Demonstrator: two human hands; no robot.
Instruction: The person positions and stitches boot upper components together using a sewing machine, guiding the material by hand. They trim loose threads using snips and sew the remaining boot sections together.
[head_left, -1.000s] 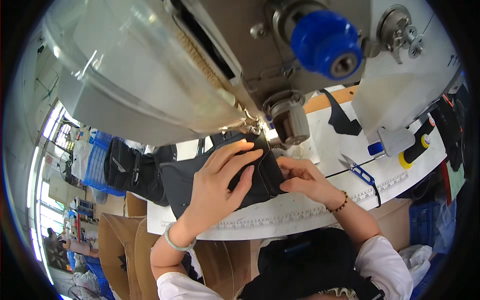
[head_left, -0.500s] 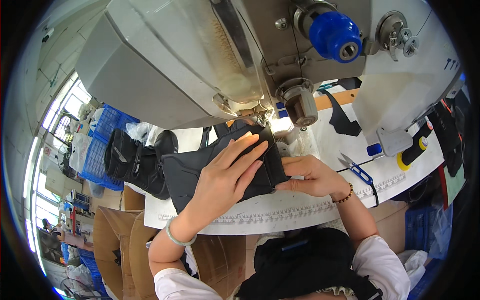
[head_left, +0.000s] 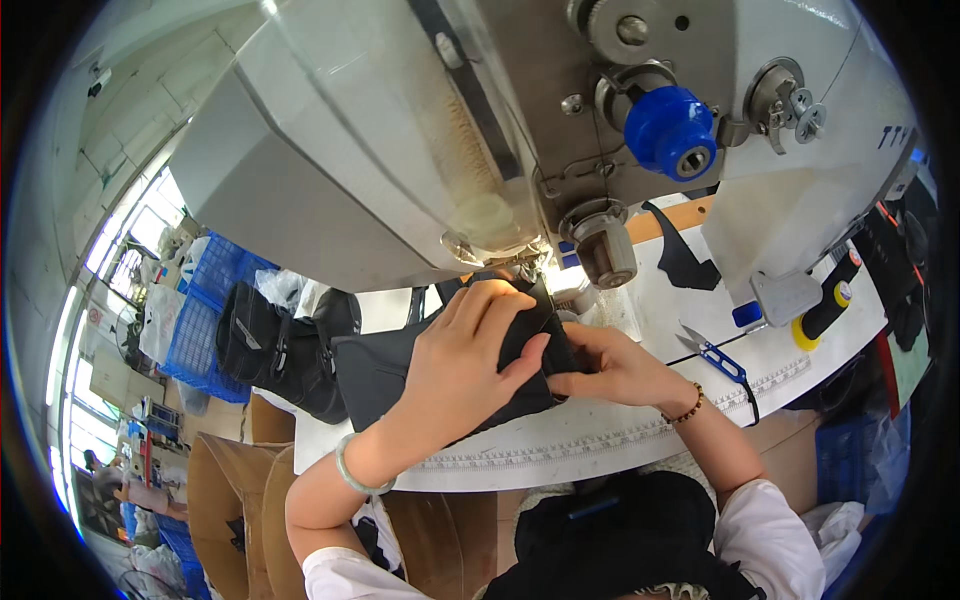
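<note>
A black leather-like piece, its lower part folded or doubled along the right edge, lies beneath the sewing machine. My left hand rests on top of it, fingers bent and lying on the surface, thumb spread away. At the piece's right edge, my right hand pinches the black material between thumb and fingers. The far end of the piece sits by the lit needle area, where the stitching point is hidden. More black sewn parts with straps, like boot uppers, adjoin it at the left.
Thread snips with blue handles lie right of my right hand, near a ruler strip on the white table. A black thread spool, a cut black scrap, blue crates and a cardboard box surround the work.
My left hand's fingers have bent and drawn back from lying straighter, and its thumb has spread. My right hand keeps its pinch at the edge. The whole view has shifted slightly.
</note>
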